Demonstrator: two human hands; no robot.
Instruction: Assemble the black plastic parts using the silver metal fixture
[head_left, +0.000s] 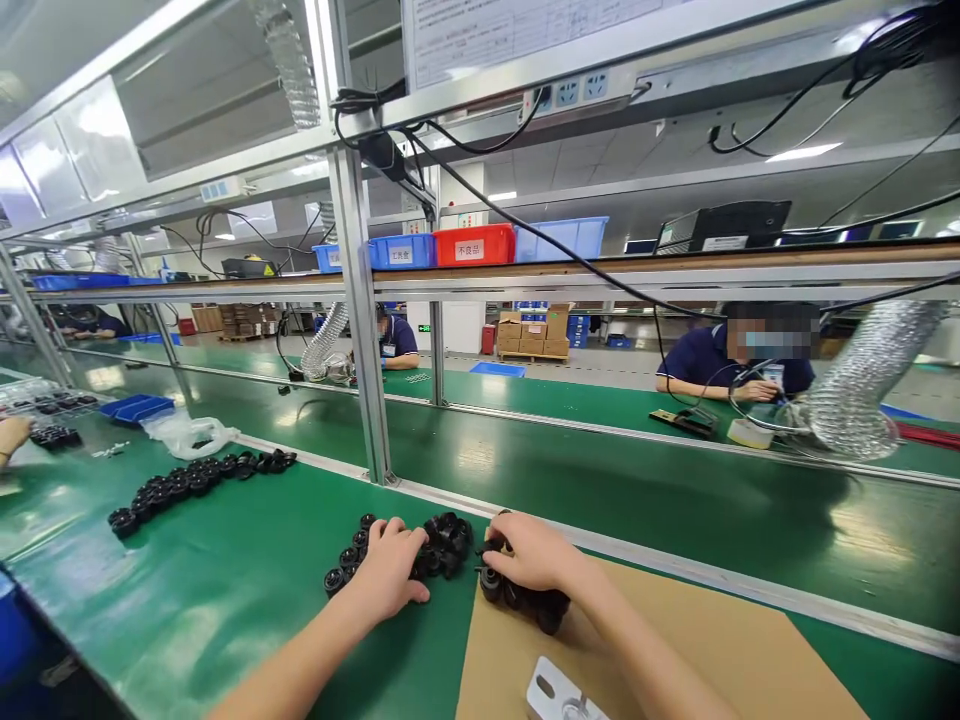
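Observation:
My left hand (391, 568) lies over a cluster of small black round parts (448, 545) on the green bench mat, fingers apart and touching several of them. My right hand (534, 552) is to its right, thumb and fingers curled around a black part at the edge of a brown cardboard sheet (675, 625). More black round parts (551, 608) lie on the cardboard below that palm, partly hidden by it. A white metal plate with a slotted hole (562, 690) rests on the cardboard near my right forearm.
A long row of black parts (187, 480) lies to the left, near a clear plastic bag (187, 435) and a blue tray (137, 408). A metal post (367, 330) rises at the bench's back edge. Co-workers (739, 355) sit across, beside a foil duct (862, 390).

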